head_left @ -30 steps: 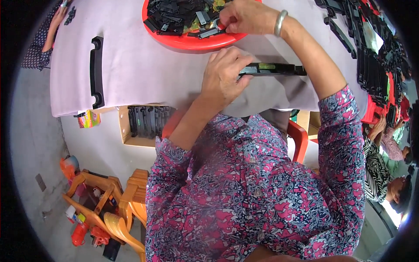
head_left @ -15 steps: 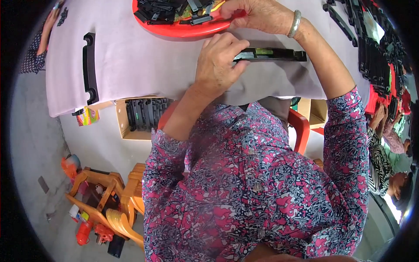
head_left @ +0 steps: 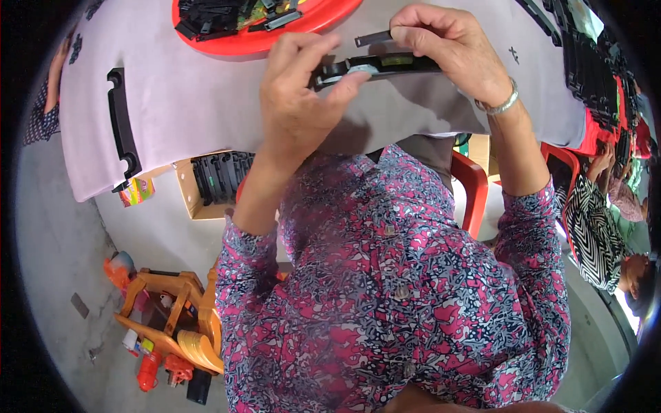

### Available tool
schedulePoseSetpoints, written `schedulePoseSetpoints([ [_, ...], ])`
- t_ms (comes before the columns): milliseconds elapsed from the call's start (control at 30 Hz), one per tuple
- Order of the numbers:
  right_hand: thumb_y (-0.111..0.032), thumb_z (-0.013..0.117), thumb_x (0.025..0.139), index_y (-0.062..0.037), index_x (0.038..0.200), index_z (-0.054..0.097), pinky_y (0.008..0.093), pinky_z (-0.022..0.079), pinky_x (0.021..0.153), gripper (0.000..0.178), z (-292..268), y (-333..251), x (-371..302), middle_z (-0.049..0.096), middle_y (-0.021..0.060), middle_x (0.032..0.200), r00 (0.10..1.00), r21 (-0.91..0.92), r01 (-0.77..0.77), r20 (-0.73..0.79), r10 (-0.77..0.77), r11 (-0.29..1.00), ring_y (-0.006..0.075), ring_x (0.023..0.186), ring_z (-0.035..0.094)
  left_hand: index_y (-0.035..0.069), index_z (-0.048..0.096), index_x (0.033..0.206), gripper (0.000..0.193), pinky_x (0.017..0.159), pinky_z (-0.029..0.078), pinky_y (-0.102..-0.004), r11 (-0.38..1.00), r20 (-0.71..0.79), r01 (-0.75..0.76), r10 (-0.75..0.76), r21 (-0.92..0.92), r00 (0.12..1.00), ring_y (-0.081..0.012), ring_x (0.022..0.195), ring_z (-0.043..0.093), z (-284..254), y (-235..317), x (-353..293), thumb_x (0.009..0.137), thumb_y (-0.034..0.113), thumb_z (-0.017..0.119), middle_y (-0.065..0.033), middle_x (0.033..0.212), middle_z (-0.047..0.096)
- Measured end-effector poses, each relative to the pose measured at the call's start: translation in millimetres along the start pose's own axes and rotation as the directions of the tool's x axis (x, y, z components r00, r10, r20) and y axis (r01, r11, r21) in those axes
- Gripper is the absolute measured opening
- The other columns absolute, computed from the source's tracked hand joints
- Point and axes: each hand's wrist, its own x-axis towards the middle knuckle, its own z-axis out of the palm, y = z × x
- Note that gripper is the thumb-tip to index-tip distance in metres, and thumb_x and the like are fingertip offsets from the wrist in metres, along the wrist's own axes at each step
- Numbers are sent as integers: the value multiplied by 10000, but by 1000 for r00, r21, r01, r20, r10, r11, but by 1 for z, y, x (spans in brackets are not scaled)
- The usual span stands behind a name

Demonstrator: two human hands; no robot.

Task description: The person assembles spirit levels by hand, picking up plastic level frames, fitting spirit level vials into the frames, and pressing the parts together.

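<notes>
Here, left hand [head_left: 297, 96] spread, the right hand [head_left: 460, 54] pinches a slim black strip [head_left: 372, 39].

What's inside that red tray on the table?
The red tray holds a heap of small black pieces, with something yellowish among them. The tray's bottom beneath the heap is covered, and the picture's edge cuts off its far side.

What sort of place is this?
Probably a small handwork workshop, maybe a makeshift one: a red tray heaped with small black parts, a cardboard box of long black pieces, and more black pieces piled at right, near other people.
</notes>
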Motion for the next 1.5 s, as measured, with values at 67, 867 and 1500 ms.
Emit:
schedulePoseSetpoints([
  [67, -120, 621, 985, -18, 960, 679, 213, 433, 715, 120, 0, 5, -13, 605, -58, 876, 999, -109, 36, -24, -39, 993, 32, 815, 499, -3, 712, 1063, 401, 716, 516, -364, 1000, 17, 15, -14, -10, 1000, -257, 875, 629, -1, 7, 3, 740, 169, 875, -109, 971, 647],
  [867, -60, 746, 919, -35, 889, 688, 182, 447, 612, 70, 44, 16, -71, 615, -71, 786, 953, 287, 42, -299, 48, 957, -6, 719, 545, 102, 722, 906, 151, 786, 399, -385, 998, 244, 58, -52, -19, 968, -258, 841, 577, 4, 42, -5, 806, 180, 802, -24, 858, 616],
  [1500, -207, 723, 947, -101, 867, 708, 174, 266, 404, 133, 10, 35, -39, 541, -82, 635, 895, 135, -336, -261, 361, 932, -16, 480, 424, -39, 636, 1121, 429, 786, 509, -414, 996, 461, 82, -85, 26, 883, -353, 905, 644, 4, 16, 28, 709, -28, 751, -172, 967, 626],
])
